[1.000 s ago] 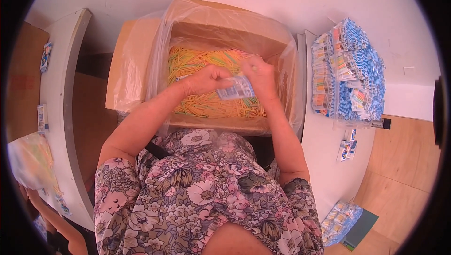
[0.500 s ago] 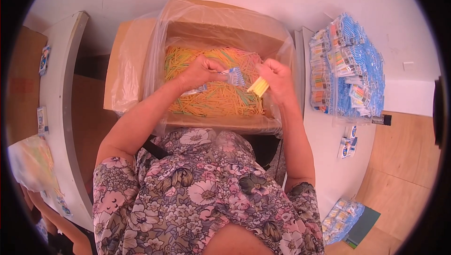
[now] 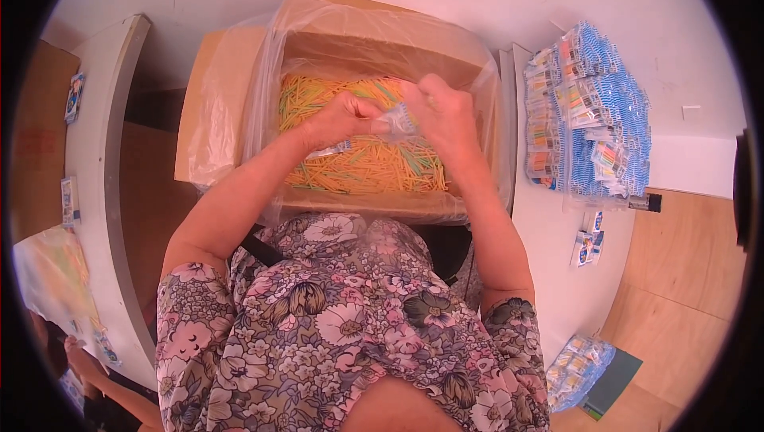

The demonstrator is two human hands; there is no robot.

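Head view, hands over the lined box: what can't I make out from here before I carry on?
- Small clear packet: its contents are too small to tell, and the fingers cover part of it.
- Left hand and right hand: their palm sides face away.
- Yellow and green sticks: the pile's depth is hidden by the forearms.
- Stacked blue packets: printing too small, bent near the rim.
- Cardboard box: its near wall is hidden under the plastic liner.

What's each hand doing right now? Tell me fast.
Left hand: fingers closed on one end of a small clear plastic packet.
Right hand: fingers closed on the same packet, over the box of coloured sticks.
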